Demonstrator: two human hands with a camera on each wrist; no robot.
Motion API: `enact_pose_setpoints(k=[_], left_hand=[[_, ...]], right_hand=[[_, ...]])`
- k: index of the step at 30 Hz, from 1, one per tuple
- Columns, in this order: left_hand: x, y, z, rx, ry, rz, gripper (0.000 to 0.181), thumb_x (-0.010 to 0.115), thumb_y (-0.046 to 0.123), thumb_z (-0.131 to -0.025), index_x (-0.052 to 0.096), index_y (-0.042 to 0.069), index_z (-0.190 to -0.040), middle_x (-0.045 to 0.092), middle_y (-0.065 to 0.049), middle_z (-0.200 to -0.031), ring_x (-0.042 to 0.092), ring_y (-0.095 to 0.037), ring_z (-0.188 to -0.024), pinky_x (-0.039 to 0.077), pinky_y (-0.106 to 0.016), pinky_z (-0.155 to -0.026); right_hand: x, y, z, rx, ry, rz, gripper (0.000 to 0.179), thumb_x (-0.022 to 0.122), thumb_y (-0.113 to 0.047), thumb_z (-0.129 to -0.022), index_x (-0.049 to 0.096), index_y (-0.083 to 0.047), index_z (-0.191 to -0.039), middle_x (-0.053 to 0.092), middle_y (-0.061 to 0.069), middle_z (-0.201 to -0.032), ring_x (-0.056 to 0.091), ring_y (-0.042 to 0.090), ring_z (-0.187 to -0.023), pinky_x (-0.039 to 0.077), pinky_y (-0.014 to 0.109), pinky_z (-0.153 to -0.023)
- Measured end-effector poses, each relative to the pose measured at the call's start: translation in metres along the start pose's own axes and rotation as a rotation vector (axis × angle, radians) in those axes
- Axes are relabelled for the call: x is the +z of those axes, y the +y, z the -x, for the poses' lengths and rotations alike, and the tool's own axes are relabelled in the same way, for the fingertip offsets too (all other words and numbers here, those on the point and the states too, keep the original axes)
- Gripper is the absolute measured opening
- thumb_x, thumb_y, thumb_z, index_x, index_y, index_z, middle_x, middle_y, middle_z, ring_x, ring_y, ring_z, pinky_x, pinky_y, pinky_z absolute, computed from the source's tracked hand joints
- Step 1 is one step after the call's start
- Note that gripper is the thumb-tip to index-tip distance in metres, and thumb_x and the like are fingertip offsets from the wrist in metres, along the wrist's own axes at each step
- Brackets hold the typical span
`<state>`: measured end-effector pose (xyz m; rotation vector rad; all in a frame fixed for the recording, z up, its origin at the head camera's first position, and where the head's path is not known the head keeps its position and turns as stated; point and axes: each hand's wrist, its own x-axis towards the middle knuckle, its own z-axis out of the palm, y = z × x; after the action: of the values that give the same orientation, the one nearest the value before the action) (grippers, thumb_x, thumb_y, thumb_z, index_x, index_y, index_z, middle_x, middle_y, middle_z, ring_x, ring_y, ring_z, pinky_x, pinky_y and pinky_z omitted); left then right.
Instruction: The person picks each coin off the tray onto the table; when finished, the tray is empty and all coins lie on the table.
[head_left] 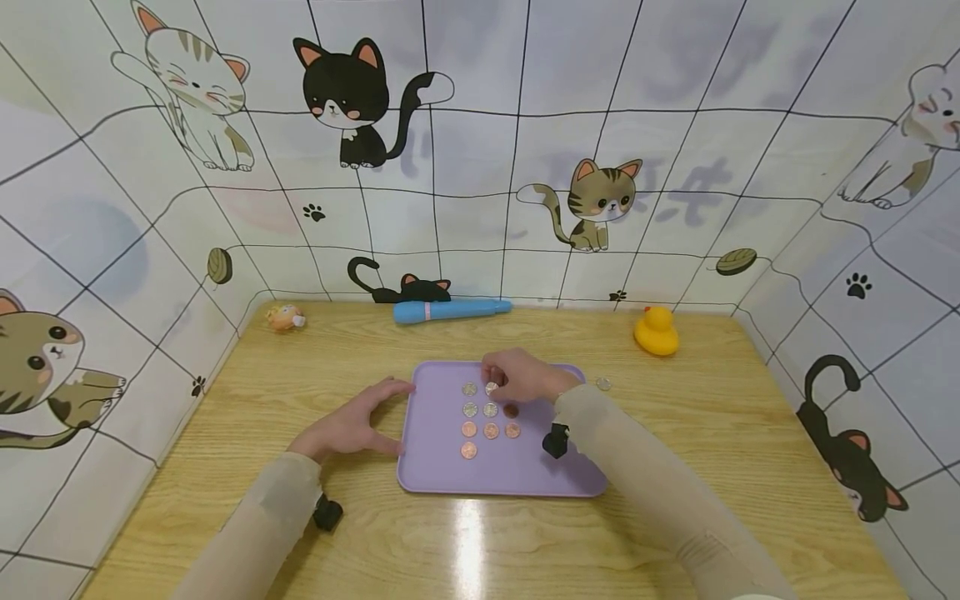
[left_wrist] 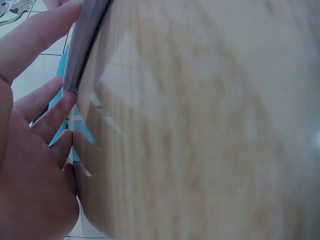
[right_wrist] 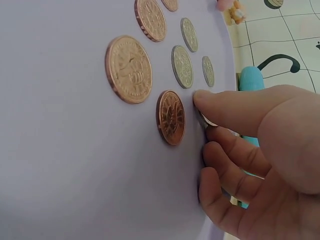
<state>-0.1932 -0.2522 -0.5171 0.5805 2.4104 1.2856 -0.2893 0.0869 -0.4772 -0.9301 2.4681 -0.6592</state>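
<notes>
A lilac tray (head_left: pixel 442 471) lies on the wooden table with coins set out in rows on it. My right hand (head_left: pixel 528 377) is over the tray's far part, pinching a silver coin (right_wrist: pixel 207 120) between thumb and forefinger, low against the tray surface. Three other silver coins (head_left: pixel 470 409) lie just left of that hand. Nearer me are several copper coins (head_left: pixel 491 431), including a darker, shiny one (right_wrist: pixel 171 118) close to the thumb. My left hand (head_left: pixel 352 425) has its fingers and thumb spread, with the tips touching the tray's left rim (left_wrist: pixel 85 45).
Beyond the tray's far right corner, a silver coin (head_left: pixel 603 383) lies on the table. Along the back wall are a small orange toy (head_left: pixel 286 317), a blue pen-shaped thing (head_left: pixel 452 311) and a yellow rubber duck (head_left: pixel 656 332). Cat-patterned walls (head_left: pixel 480 192) enclose the back and sides.
</notes>
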Motion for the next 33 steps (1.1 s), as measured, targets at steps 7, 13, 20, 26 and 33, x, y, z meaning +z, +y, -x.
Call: enact_pose_setpoints(k=[7, 13, 20, 26, 33], left_hand=[[0.0, 0.0, -0.001, -0.002, 0.001, 0.003, 0.097, 0.095, 0.027, -0.078, 0.043, 0.019, -0.159, 0.036, -0.005, -0.164, 0.023, -0.035, -0.155, 0.013, -0.068, -0.124], [0.0, 0.001, -0.001, -0.001, -0.001, 0.01, 0.097, 0.095, 0.026, -0.077, 0.043, 0.018, -0.159, 0.037, -0.005, -0.164, 0.023, -0.035, -0.155, 0.013, -0.068, -0.124], [0.001, 0.0, -0.001, -0.003, 0.001, 0.006, 0.097, 0.095, 0.026, -0.077, 0.044, 0.019, -0.159, 0.037, -0.005, -0.164, 0.023, -0.035, -0.155, 0.013, -0.068, -0.124], [0.001, 0.001, -0.001, -0.018, 0.005, 0.002, 0.098, 0.095, 0.026, -0.077, 0.043, 0.019, -0.159, 0.035, -0.006, -0.166, 0.021, -0.036, -0.157, 0.012, -0.07, -0.124], [0.0, 0.002, -0.001, -0.006, 0.002, 0.007, 0.098, 0.095, 0.026, -0.077, 0.043, 0.017, -0.159, 0.038, -0.005, -0.164, 0.023, -0.035, -0.156, 0.012, -0.069, -0.124]], right_hand=[[-0.001, 0.005, 0.001, -0.047, 0.042, 0.012, 0.009, 0.074, -0.008, -0.097, 0.071, -0.015, -0.101, 0.068, 0.0, -0.095, 0.059, 0.015, -0.086, 0.052, 0.033, -0.079], [-0.003, 0.007, 0.006, -0.07, 0.074, -0.045, 0.008, 0.075, -0.007, -0.096, 0.073, -0.012, -0.101, 0.07, 0.001, -0.093, 0.061, 0.014, -0.085, 0.053, 0.033, -0.08], [-0.004, 0.011, 0.009, -0.063, 0.079, -0.144, 0.009, 0.076, -0.006, -0.095, 0.074, -0.012, -0.101, 0.068, -0.002, -0.086, 0.059, 0.013, -0.08, 0.051, 0.029, -0.076], [-0.005, 0.015, 0.013, -0.06, 0.091, -0.174, 0.007, 0.076, -0.007, -0.095, 0.075, -0.012, -0.099, 0.069, -0.002, -0.088, 0.062, 0.012, -0.083, 0.054, 0.03, -0.08], [-0.008, 0.015, 0.024, -0.051, 0.115, -0.179, 0.008, 0.076, -0.006, -0.093, 0.077, -0.01, -0.101, 0.073, -0.001, -0.093, 0.066, 0.013, -0.087, 0.057, 0.034, -0.084]])
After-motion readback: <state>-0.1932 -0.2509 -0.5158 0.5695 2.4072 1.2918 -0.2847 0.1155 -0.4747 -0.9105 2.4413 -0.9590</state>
